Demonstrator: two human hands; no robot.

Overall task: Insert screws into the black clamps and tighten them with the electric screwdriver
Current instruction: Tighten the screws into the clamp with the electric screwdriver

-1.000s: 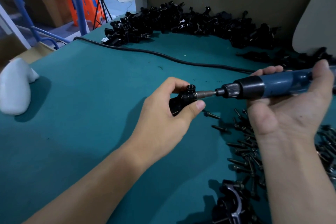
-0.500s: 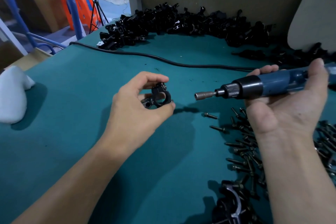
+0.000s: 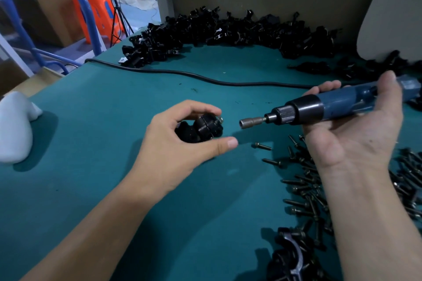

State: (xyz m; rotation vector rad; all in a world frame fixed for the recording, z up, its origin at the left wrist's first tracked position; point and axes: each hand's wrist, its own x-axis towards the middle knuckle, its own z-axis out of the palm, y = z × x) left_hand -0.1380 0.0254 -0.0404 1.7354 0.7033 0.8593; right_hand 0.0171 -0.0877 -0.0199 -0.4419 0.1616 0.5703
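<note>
While held in left hand (image 3: 178,150), black clamp (image 3: 205,129): likely rigid, light; grip by flanks | right hand (image 3: 356,143) clasping electric screwdriver (image 3: 308,109).

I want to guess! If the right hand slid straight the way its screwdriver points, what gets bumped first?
Probably the black clamp in the left hand; the right hand's electric screwdriver aims at it, though depth is unclear.

Your left hand (image 3: 180,146) holds a small black clamp (image 3: 202,130) just left of the blue-bodied electric screwdriver (image 3: 319,109) in your right hand (image 3: 351,143), the two apart. Loose dark metal screws (image 3: 303,187) lie beneath your right wrist. The heap of black clamps (image 3: 228,32) lies behind the black rubber cable (image 3: 182,73).
</note>
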